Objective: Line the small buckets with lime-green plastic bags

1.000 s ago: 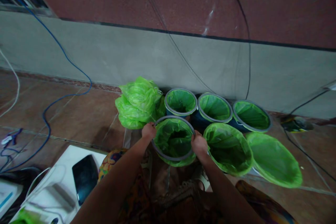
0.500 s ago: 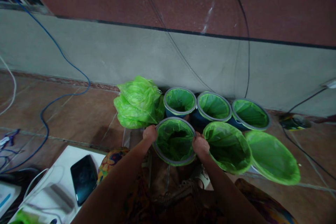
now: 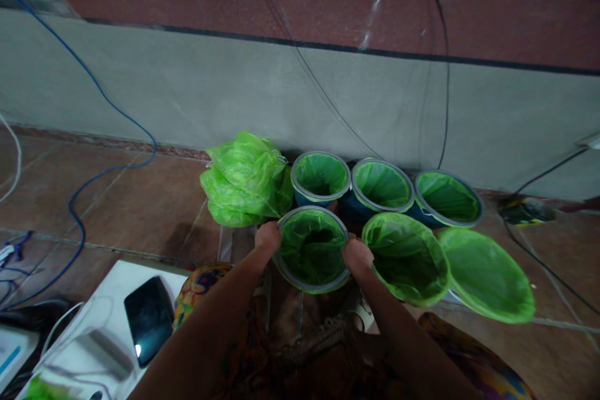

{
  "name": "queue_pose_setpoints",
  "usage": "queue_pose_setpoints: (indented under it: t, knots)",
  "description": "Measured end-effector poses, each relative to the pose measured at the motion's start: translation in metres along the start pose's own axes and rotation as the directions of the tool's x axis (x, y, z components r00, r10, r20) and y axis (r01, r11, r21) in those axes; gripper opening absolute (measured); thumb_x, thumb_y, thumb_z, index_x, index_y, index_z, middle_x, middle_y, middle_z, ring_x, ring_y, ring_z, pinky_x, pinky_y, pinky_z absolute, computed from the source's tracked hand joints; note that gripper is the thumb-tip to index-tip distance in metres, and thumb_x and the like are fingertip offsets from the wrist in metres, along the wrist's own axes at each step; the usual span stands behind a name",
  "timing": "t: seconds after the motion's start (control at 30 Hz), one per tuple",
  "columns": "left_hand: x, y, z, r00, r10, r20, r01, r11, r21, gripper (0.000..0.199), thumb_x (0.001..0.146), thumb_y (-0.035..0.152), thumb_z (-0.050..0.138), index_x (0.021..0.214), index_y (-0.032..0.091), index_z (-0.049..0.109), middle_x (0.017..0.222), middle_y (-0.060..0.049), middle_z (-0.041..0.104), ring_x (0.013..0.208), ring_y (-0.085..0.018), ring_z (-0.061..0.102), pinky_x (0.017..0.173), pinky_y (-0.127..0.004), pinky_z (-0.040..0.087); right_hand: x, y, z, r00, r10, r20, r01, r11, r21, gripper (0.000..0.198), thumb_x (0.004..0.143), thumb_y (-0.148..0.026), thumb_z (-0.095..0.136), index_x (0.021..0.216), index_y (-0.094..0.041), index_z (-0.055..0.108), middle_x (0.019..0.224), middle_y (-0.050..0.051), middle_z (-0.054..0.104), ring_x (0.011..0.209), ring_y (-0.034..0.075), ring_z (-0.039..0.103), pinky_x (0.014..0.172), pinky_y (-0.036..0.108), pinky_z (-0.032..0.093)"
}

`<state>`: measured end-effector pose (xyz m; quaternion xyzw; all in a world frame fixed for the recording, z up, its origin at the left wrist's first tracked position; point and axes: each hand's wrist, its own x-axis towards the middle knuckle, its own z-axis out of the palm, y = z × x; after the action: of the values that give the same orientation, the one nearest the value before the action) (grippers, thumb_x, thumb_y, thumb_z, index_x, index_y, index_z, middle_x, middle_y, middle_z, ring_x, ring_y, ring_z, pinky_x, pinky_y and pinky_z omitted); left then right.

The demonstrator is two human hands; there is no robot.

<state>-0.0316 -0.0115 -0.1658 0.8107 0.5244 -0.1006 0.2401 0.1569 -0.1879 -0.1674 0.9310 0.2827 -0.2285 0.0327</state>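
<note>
A round bin (image 3: 313, 209) with a grey rim stands in front of me, lined with a green plastic bag (image 3: 323, 259). My left hand (image 3: 269, 239) is closed on the left side of its rim. On the opposite side, my right hand (image 3: 359, 255) grips the rim too; the fingertips of both hands are partly hidden. Right beside my right hand is another bin (image 3: 407, 259) with green plastic over its edge. A crumpled heap of green bags (image 3: 246, 181) lies just beyond my left hand.
Along the wall stand a lined bin (image 3: 321, 197), a second (image 3: 382, 203) and a third (image 3: 447, 225). A green-covered bin (image 3: 487, 278) sits at the right. A phone (image 3: 149, 319) rests on a white surface (image 3: 112, 300). A blue cable (image 3: 117, 169) crosses the floor.
The view has shifted slightly, so the bins and wall sit a little higher now. Both hands keep the same grip on the bin's rim.
</note>
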Motion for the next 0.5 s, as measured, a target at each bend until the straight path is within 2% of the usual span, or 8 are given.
queue_pose_setpoints:
  t: [0.17, 0.37, 0.5]
  knots:
    - [0.003, 0.0, 0.002, 0.999, -0.035, 0.002, 0.035, 0.999, -0.003, 0.029, 0.085, 0.022, 0.052, 0.104, 0.019, 0.073, 0.106, -0.014, 0.072, 0.101, -0.026, 0.067, 0.084, -0.032, 0.051, 0.003, -0.003, 0.004, 0.999, 0.036, 0.038, -0.037, 0.999, 0.021, 0.034, 0.093, -0.015, 0.033, 0.118, -0.009, 0.055, 0.109, 0.022, 0.067, 0.103, 0.03, 0.066, 0.082, 0.04, 0.051]
    - [0.003, 0.003, 0.006, 0.995, -0.096, -0.023, 0.095, 0.994, -0.046, 0.026, 0.083, 0.021, 0.054, 0.098, 0.015, 0.075, 0.103, -0.018, 0.072, 0.098, -0.028, 0.068, 0.083, -0.033, 0.051, 0.008, -0.009, 0.006, 0.998, 0.038, 0.045, -0.045, 0.988, 0.15, 0.037, 0.093, -0.01, 0.03, 0.121, -0.003, 0.053, 0.112, 0.026, 0.065, 0.109, 0.033, 0.063, 0.09, 0.044, 0.047]
    - [0.008, 0.003, -0.003, 0.993, -0.098, -0.072, 0.087, 0.986, -0.142, 0.025, 0.085, 0.023, 0.055, 0.101, 0.017, 0.073, 0.106, -0.014, 0.072, 0.098, -0.023, 0.067, 0.084, -0.029, 0.05, -0.003, -0.003, 0.01, 0.996, 0.045, 0.077, -0.065, 0.955, 0.288, 0.031, 0.09, -0.014, 0.04, 0.112, -0.002, 0.059, 0.11, 0.027, 0.066, 0.111, 0.035, 0.062, 0.091, 0.043, 0.046]
